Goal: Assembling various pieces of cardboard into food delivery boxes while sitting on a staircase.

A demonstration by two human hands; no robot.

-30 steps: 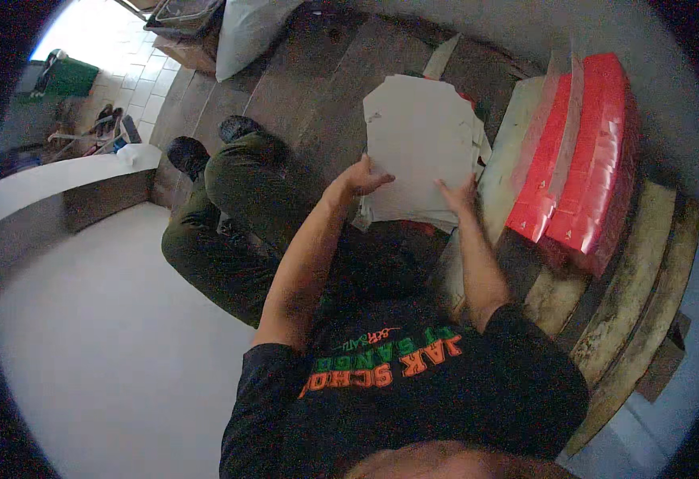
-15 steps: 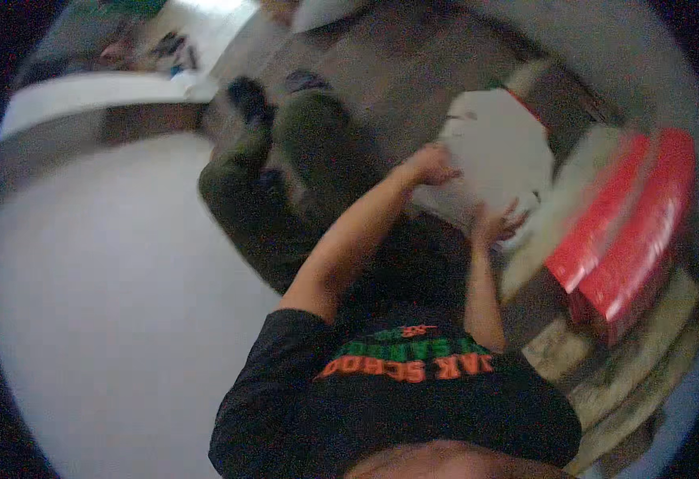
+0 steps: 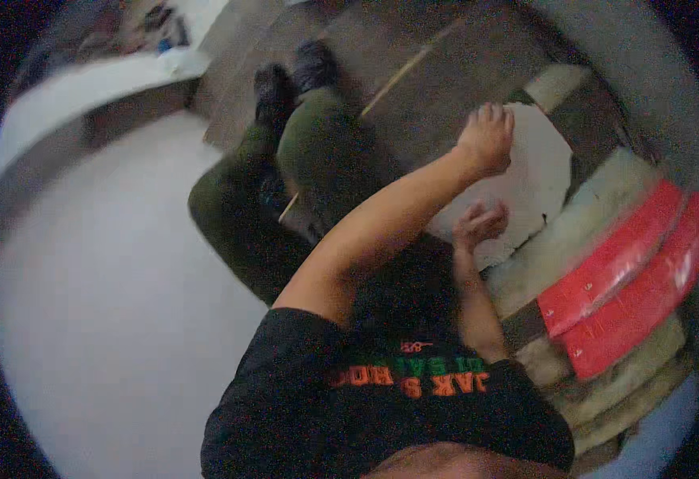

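Observation:
A pale, roughly cut flat sheet (image 3: 537, 164) with a ragged lower right edge lies to the right of my knees. My left hand (image 3: 489, 140) is over its far left edge, fingers bent and drawn together; what they close on, if anything, is hidden. Nearer to me, my right hand (image 3: 481, 225) is over the sheet's near part. Its fingers are loosely curled and apart, with nothing visible in them. Both hands are somewhat blurred.
Two glossy red pieces (image 3: 605, 275) lie on pale yellowish slats (image 3: 645, 351) at the right. A thin pale-yellow strip (image 3: 409, 73) runs across the dark floor (image 3: 397, 48) behind my legs. A large white surface (image 3: 118, 303) fills the left, below a curved white ledge (image 3: 102, 84).
My left hand has moved up and right across the sheet to its far edge. My right hand has curled its fingers. The yellow strip now shows on the floor, and the view has shifted.

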